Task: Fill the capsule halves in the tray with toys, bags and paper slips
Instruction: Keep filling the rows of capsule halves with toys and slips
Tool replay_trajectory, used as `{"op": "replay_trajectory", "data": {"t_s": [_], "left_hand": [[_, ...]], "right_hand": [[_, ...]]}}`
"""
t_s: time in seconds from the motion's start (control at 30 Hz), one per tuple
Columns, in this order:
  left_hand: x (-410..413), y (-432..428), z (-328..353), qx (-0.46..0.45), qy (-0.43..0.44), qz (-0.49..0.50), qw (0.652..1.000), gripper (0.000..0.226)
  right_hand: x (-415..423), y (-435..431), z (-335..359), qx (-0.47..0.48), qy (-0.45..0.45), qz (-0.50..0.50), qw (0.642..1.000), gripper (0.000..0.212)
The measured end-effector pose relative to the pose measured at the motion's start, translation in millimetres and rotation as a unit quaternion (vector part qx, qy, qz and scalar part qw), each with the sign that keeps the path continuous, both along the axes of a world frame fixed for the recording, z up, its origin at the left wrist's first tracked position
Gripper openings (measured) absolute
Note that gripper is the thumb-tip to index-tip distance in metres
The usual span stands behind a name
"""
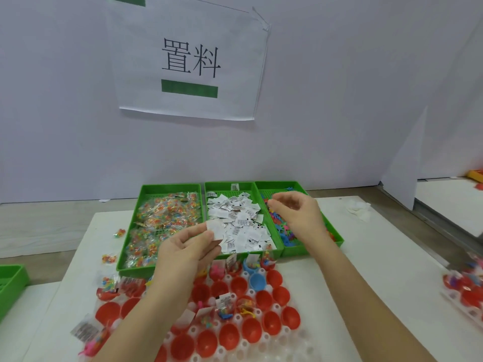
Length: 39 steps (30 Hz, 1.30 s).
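Observation:
My left hand (187,250) pinches a few white paper slips (214,229) over the near edge of the middle green bin (244,254), which is full of slips. My right hand (296,214) hovers over the right green bin (337,237) of small coloured toys, its fingers loosely curled; nothing shows in them. The left green bin (130,246) holds clear bags of coloured beads. Below the bins lies a clear tray (282,343) of red capsule halves (230,335) and two blue ones (257,281). Some halves hold toys, bags or slips, others hold nothing.
A white board (379,283) lies under everything. Loose bead bags (109,258) sit left of the bins. Another green bin (10,283) is at the far left, a second capsule tray (465,288) at the far right. A white wall with a paper sign (190,61) stands behind.

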State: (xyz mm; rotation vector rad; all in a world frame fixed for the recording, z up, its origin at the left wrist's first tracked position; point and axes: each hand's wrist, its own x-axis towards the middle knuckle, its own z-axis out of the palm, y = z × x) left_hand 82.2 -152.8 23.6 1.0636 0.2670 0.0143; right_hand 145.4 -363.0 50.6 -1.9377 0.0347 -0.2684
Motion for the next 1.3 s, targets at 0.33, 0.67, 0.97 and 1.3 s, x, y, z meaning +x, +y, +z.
{"op": "replay_trajectory", "data": {"t_s": [0.33,0.67,0.97,1.3], "left_hand": [[0,4,0,-0.026,0.007,0.002,1.0,0.012],[-6,1,6,0.032,0.006,-0.029,0.999,0.014],[-22,-5,14,0.062,0.003,-0.051,0.997,0.014],[-44,0,29,-0.008,-0.002,-0.134,0.991,0.012]], "right_hand": [[33,-68,-34,-0.402,0.149,0.05,0.902,0.014],[10,-74,-22,-0.105,-0.013,-0.092,0.99,0.015],[-72,29,27,0.012,0.008,0.23,0.973,0.029],[-75,40,34,-0.066,0.001,0.245,0.967,0.017]]}}
